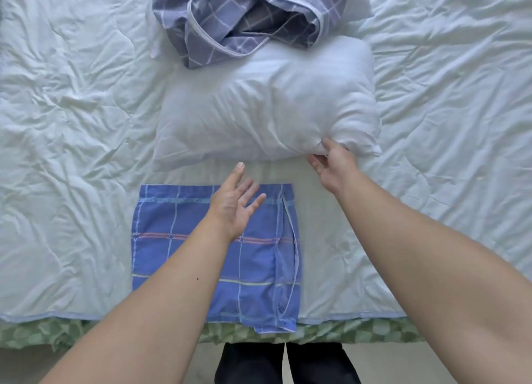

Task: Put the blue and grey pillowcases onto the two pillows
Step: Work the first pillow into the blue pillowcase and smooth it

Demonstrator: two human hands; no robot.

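The bare white pillow lies at the middle of the bed, its near right corner pinched by the right hand, fingers curled round the fabric. At 12 o'clock the crumpled grey checked pillowcase lies over the pillow's far edge. At 6 o'clock the blue checked pillowcase lies flat, its near edge hanging over the bed's edge. The left hand hovers above it, fingers spread wide, holding nothing. No writing can be read. Rumpled white quilt spreads open at 3 and 9 o'clock; a green patterned sheet shows beneath its near edge.
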